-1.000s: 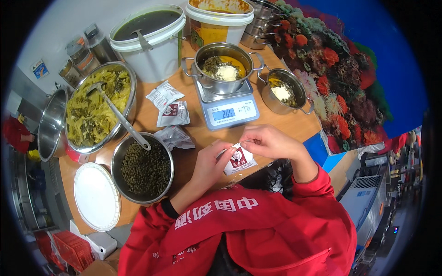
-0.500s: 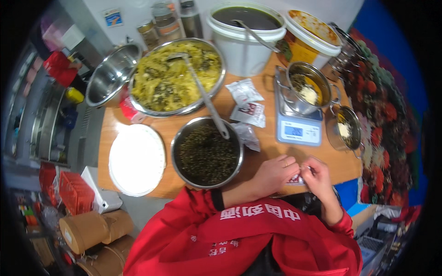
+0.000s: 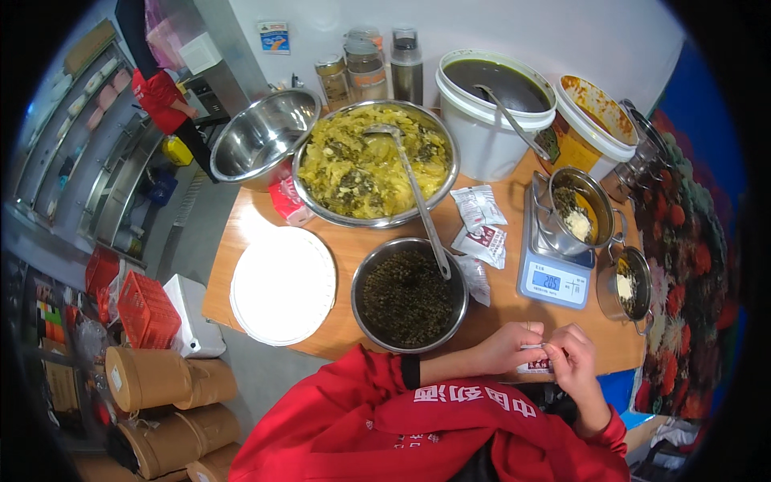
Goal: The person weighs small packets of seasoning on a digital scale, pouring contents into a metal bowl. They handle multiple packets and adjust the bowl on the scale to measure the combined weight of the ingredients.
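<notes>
At the table's front edge, my left hand (image 3: 504,349) and my right hand (image 3: 573,358) are closed, with fingertips meeting at the top of a small white sachet (image 3: 536,366) with dark red print. The sachet hangs below the fingers, partly hidden. Similar packets (image 3: 484,244) lie nearby, beyond my left hand. Farther right, a digital scale (image 3: 554,283) carries a steel pot (image 3: 572,241) with dark bits, yellow liquid and pale powder. A second small pot (image 3: 636,273) with similar contents stands beside it. Left of my hands sits a steel bowl (image 3: 377,337) of small dark green pieces.
A large bowl of yellow-green pickled vegetables (image 3: 353,165) holds a long ladle (image 3: 422,209). Behind stand a white bucket of dark liquid (image 3: 474,145), an orange-stained tub (image 3: 586,136) and jars (image 3: 365,68). White round lids (image 3: 283,285) lie left. A co-worker in red (image 3: 161,100) stands far left.
The view has shifted, so the table sits lower and farther right in it. My hands have drawn closer together at the sachet's top edge. The pots and bowls stay in place.
</notes>
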`<state>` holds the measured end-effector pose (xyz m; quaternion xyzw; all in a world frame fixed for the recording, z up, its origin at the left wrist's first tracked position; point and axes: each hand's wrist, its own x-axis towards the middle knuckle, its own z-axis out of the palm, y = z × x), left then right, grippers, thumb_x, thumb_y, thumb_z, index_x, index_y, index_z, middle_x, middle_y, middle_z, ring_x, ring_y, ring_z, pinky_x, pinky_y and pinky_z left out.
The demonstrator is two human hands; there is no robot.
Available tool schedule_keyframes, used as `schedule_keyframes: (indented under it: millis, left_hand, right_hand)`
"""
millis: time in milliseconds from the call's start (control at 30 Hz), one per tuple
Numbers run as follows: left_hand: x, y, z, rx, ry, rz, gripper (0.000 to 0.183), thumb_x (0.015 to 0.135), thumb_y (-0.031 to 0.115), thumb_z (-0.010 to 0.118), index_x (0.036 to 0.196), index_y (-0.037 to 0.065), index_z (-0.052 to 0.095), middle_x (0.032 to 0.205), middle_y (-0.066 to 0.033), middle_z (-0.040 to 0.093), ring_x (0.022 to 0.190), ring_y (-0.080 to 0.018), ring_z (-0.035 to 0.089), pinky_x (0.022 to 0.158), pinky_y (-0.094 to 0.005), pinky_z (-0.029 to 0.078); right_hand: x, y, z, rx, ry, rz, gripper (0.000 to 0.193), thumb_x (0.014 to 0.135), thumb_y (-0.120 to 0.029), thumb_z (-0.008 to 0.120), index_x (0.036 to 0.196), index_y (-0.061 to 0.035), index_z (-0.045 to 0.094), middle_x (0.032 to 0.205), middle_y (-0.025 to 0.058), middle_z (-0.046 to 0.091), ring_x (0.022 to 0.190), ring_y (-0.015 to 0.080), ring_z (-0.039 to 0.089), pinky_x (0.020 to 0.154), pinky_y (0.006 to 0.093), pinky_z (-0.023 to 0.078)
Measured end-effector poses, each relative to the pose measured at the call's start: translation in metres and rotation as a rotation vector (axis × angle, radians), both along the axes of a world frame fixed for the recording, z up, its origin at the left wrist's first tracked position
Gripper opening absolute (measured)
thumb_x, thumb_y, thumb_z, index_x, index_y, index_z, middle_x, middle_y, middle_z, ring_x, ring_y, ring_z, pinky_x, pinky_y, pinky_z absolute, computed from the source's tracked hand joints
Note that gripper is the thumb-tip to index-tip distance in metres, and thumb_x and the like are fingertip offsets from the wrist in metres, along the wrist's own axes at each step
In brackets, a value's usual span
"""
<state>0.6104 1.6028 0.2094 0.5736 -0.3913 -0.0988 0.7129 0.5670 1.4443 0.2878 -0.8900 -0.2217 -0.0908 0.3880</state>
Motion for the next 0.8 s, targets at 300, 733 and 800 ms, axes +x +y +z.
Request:
schedule_keyframes:
  millis: [300,733,800]
  left_hand:
    - [-0.001,0.005,0.007,0.05,-0.078,0.105,0.006,0.083,0.007,0.062,0.081,0.001,0.063,0.07,-0.0112,0.052,0.062,-0.0229,0.052,0.054,-0.0321,0.039]
    - [-0.002,0.002,0.011,0.267,-0.127,0.197,0.011,0.078,0.007,0.064,0.073,0.0,0.057,0.064,-0.0117,0.048,0.058,-0.0268,0.05,0.052,-0.0344,0.039]
    - [-0.004,0.003,0.011,0.272,-0.143,0.259,0.011,0.078,0.007,0.064,0.073,0.0,0.057,0.064,-0.012,0.049,0.058,-0.0278,0.051,0.053,-0.0355,0.04]
  right_hand:
    - [-0.011,0.017,-0.033,0.41,0.057,-0.303,0.009,0.082,-0.001,0.061,0.076,0.0008,0.054,0.078,0.0073,0.054,0.065,0.0137,0.05,0.056,0.0255,0.04]
    - [-0.012,0.016,-0.037,0.284,0.077,-0.31,0.012,0.089,-0.008,0.058,0.08,-0.0009,0.055,0.073,0.0037,0.049,0.063,0.0106,0.048,0.055,0.0235,0.039]
    - [-0.013,0.029,-0.047,0.522,0.178,-0.442,0.012,0.089,-0.008,0.057,0.079,-0.0012,0.054,0.073,0.0034,0.049,0.061,0.0103,0.049,0.055,0.025,0.041]
